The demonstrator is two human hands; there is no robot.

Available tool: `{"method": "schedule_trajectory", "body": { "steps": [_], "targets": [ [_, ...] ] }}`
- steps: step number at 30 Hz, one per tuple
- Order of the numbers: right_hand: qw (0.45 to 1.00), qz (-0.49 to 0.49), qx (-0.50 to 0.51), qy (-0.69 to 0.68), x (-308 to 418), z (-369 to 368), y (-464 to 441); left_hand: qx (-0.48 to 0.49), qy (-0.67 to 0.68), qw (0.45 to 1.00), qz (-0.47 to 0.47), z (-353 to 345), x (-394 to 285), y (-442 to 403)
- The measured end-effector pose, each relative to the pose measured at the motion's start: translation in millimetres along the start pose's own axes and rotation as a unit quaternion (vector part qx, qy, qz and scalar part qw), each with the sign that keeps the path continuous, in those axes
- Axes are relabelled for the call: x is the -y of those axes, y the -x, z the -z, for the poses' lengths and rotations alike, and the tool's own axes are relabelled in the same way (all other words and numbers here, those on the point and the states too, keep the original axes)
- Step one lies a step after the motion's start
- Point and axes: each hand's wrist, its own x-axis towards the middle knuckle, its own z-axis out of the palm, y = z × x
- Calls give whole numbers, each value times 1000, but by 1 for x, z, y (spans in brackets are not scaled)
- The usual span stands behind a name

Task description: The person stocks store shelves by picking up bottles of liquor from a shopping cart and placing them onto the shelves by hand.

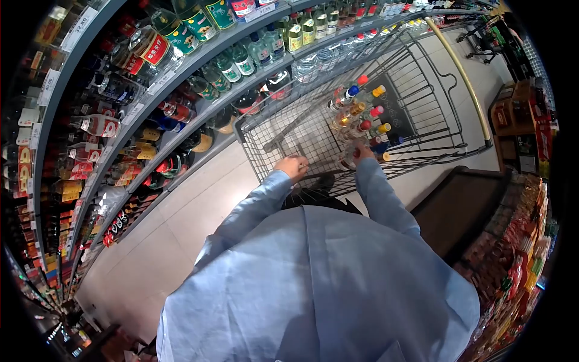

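A wire shopping cart [449, 90] stands in front of me with several bottles [342, 119] upright in it, grouped on its right side. Their caps are red, blue, yellow, orange and pink. My right hand [363, 151] is at the near end of this group, its fingers closed round a clear glass bottle [346, 161] whose lower part is hard to see. Over the cart's near side, my left hand [292, 167] is curled closed, with nothing visible in its fingers. The wire floor of the cart shows between my hands.
Shelves [175, 69] packed with bottles curve along the left and far side, close to the cart. To the right are a dark flat-topped stand [458, 205] and a display of packaged goods [512, 241]. Pale tiled floor [163, 241] lies at left.
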Motion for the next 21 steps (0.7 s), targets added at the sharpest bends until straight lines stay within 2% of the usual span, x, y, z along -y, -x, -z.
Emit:
{"method": "schedule_trajectory", "body": {
  "steps": [2,3,6,9,11,12,13,14,15,18,20,21],
  "targets": [
    [990,-38,-17,-133,-11,-4,-3,10,29,1000,-1,-11,5,0],
    [987,-73,8,-142,-16,-4,-10,10,29,999,-16,-15,9,0],
    [987,-60,52,-143,-37,-24,-28,23,46,999,6,-23,13,-2],
    [981,-120,117,-95,-8,0,-24,12,41,999,21,-21,7,0],
    [995,-47,68,-63,-23,-17,-31,29,44,998,30,-26,10,-4],
    [994,55,42,-90,-46,-36,-42,25,38,998,39,-30,10,-6],
    [990,90,67,-82,-41,-27,-43,18,42,999,5,-30,11,-7],
    [972,167,107,-123,-106,-103,-100,37,31,998,50,-32,8,-9],
    [938,160,103,-289,-118,-110,-105,52,23,995,78,-30,5,-10],
    [979,108,95,-143,-116,-104,-115,39,40,997,56,-35,8,-13],
    [986,134,59,-76,-93,-79,-103,38,79,993,81,-35,9,-15],
    [979,107,75,-155,-84,-73,-100,32,81,992,93,-29,4,-12]
  ]
}}
